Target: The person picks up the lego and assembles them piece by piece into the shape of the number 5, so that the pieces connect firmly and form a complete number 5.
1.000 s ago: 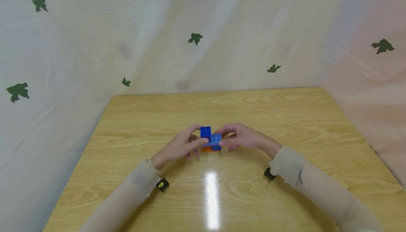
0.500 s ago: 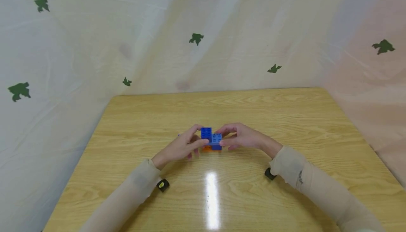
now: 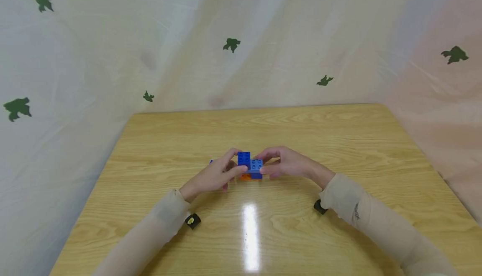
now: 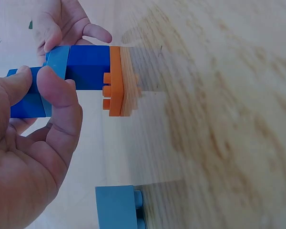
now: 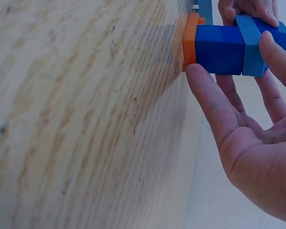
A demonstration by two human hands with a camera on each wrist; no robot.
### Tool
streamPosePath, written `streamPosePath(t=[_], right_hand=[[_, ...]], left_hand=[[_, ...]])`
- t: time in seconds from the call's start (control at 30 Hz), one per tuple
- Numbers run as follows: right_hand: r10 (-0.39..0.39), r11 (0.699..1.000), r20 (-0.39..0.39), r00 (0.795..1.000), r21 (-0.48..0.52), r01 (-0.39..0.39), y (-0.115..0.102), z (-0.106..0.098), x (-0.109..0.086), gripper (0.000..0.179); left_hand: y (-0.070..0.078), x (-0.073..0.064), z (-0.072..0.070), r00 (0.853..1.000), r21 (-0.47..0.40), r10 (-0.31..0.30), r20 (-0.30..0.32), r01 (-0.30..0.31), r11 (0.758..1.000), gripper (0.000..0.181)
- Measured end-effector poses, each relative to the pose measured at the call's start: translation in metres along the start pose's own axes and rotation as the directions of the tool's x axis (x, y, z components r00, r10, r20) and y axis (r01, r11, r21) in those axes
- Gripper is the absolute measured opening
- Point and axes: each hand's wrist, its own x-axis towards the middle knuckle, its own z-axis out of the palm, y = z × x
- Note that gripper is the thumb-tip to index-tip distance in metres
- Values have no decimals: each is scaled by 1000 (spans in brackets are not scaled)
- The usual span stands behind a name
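Note:
A small stack of toy building bricks stands on the table between both hands. Lowest is an orange plate [image 4: 116, 81] with studs. A dark blue brick [image 5: 219, 49] sits on its right part, capped by a light blue plate [image 3: 256, 165] that reaches left. On the plate's left part is a second dark blue brick [image 3: 244, 158]. My left hand [image 3: 214, 175] pinches this upper brick between thumb and fingertips. From the right, my right hand [image 3: 288, 161] holds the light blue plate by thumb and forefinger; in the right wrist view another fingertip is right at the orange plate.
A loose light blue brick [image 4: 115, 207] lies on the wooden table [image 3: 320, 242] beyond the left hand, mostly hidden by it in the head view. A pale curtain [image 3: 180, 50] with leaf shapes hangs behind the table. Small black devices [image 3: 193, 220] sit under both wrists.
Both hands stay on the stack with hardly any movement. A blue corner of the loose brick has come into sight behind the left hand.

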Motion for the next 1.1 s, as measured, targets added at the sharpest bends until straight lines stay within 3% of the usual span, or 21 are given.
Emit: streamPosePath(t=[0.23,0.73,0.93,1.1], right_hand=[[-2,1000,-10,1000,-12,2,0,0,-1,45],[-26,1000,7,1000,-3,26,1,0,-1,44],[-38,999,29,999,-9,38,4,5,-1,43],[-33,999,7,999,-14,33,0,5,-2,43]], left_hand=[[-1,1,1,1000,11,9,-4,-9,1000,40],[1,-2,0,1000,-51,-20,0,20,998,45],[2,-8,-3,999,-8,-31,-21,31,999,50],[6,-18,-7,996,104,-26,-80,34,994,60]])
